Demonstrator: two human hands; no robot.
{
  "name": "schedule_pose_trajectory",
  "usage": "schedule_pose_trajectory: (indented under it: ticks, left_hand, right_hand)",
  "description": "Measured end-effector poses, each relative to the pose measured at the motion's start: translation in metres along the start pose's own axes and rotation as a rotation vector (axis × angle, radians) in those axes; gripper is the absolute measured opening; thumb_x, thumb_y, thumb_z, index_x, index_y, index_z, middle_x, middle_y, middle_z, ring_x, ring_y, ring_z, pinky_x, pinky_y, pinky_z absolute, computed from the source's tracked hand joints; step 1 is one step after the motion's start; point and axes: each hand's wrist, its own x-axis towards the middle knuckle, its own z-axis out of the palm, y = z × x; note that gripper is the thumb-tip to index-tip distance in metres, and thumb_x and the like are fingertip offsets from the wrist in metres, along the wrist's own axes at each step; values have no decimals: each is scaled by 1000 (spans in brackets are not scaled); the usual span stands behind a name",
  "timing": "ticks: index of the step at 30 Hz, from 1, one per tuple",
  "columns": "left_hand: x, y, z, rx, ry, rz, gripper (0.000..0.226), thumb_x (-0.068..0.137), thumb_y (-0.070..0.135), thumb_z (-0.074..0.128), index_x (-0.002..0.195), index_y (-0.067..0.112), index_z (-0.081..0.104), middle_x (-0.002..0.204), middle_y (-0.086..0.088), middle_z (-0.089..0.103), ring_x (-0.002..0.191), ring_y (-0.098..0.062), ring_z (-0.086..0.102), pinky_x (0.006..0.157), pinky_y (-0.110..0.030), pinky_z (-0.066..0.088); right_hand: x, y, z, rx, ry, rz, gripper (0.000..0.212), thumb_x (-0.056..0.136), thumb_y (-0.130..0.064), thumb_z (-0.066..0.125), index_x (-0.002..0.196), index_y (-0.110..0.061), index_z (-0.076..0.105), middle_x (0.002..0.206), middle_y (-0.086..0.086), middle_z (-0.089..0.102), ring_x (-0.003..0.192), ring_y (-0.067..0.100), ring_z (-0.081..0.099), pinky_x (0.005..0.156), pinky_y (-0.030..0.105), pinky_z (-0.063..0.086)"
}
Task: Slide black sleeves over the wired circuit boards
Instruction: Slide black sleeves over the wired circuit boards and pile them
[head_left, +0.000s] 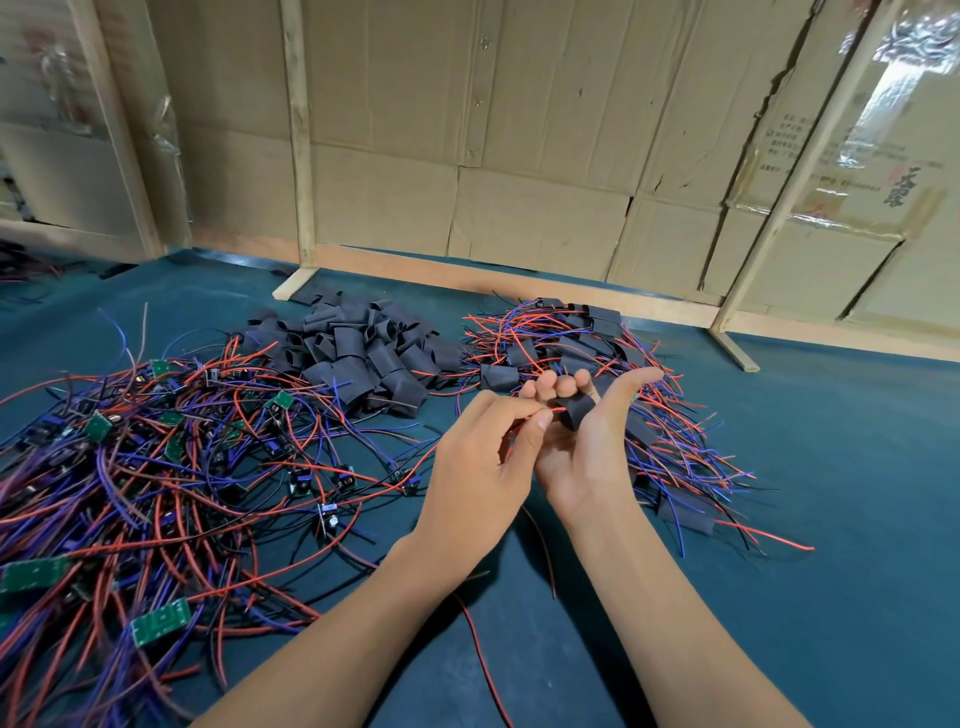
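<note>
The desk (779, 597) wears a dark teal covering, matt and felt-like; on the far middle lies a heap of loose sleeves (358, 353), matt black and soft-walled, looking like thin rubbery tubing; the wires (171, 467) on the left have smooth, faintly shiny red, blue and black plastic insulation; the bare circuit boards (158, 621) among them are green with a slight gloss; the far wall is brown corrugated cardboard (519, 156), dull and creased, with strips of glossy clear tape (893, 78) at the right; pale, unfinished wooden battens (300, 156) stand against it.
</note>
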Motion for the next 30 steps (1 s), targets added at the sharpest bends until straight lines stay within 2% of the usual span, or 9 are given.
schedule_pose_trajectory:
  ticks: [5, 8, 10, 13, 17, 20, 22, 26, 30]
  left_hand:
    - [-2, -1, 2, 45, -43, -4, 4, 94, 16, 67, 95, 13, 70, 89, 4, 61, 83, -5, 56, 76, -12, 40]
    - [-1, -2, 4, 33, -78, -46, 8, 95, 18, 65, 99, 11, 63, 97, 2, 61, 87, -1, 54, 79, -5, 37]
    - [0, -1, 4, -20, -110, -97, 17, 97, 30, 59, 107, 19, 51, 103, 5, 60, 91, 3, 55, 79, -7, 39]
    - [0, 1, 4, -76, -135, -158, 31, 95, 45, 54, 117, 40, 33, 114, 11, 58, 102, 0, 59, 82, -16, 46]
    - [-1, -1, 2, -136, -25, -201, 31, 97, 41, 57, 118, 46, 36, 116, 21, 56, 108, 2, 57, 84, -7, 41]
    - [2, -4, 0, -90, 74, -182, 17, 97, 37, 61, 105, 36, 46, 106, 12, 59, 99, -4, 58, 82, -11, 42]
    - [5, -2, 0, -181, 97, -222, 14, 96, 34, 65, 95, 31, 51, 97, 9, 65, 88, -8, 63, 76, -17, 47]
    - [7, 3, -1, -290, 49, -280, 22, 98, 46, 54, 98, 24, 59, 89, 6, 70, 78, -9, 66, 69, -24, 51]
    - [9, 0, -2, -262, 18, -285, 8, 103, 27, 52, 102, 23, 59, 94, 0, 64, 69, -15, 60, 65, -16, 47]
  right_hand:
    - [-6, 4, 5, -25, -40, 39, 72, 68, -88, 52, 61, -17, 58, 64, 2, 50, 61, 24, 61, 68, 32, 59]
    - [-8, 7, 8, -103, -87, 53, 74, 69, -89, 48, 67, -16, 59, 64, 4, 57, 63, 27, 67, 63, 31, 59]
    - [-9, 8, 6, -136, -157, 69, 72, 77, -86, 42, 71, -16, 60, 75, 9, 68, 68, 27, 69, 65, 31, 59]
    - [-12, 9, 3, -242, -269, 79, 60, 92, -71, 36, 86, -16, 58, 107, 16, 74, 87, 27, 70, 77, 34, 59]
    - [-15, 12, 1, -355, -332, 52, 51, 101, -53, 34, 96, -14, 66, 121, 14, 70, 92, 26, 71, 73, 36, 60]
    - [-16, 14, 1, -443, -367, 27, 42, 102, -42, 38, 103, -16, 70, 118, 10, 68, 96, 24, 67, 81, 36, 56]
    - [-15, 13, -1, -465, -382, -7, 40, 97, -38, 44, 115, -11, 66, 114, 9, 68, 94, 22, 66, 82, 34, 55]
    - [-10, 8, -4, -569, -394, -72, 34, 100, -36, 48, 120, -16, 68, 91, -1, 67, 77, 15, 65, 69, 28, 50]
    - [-5, 5, -4, -628, -302, -81, 42, 98, -47, 49, 121, -20, 72, 82, 11, 57, 72, 23, 57, 53, 27, 44]
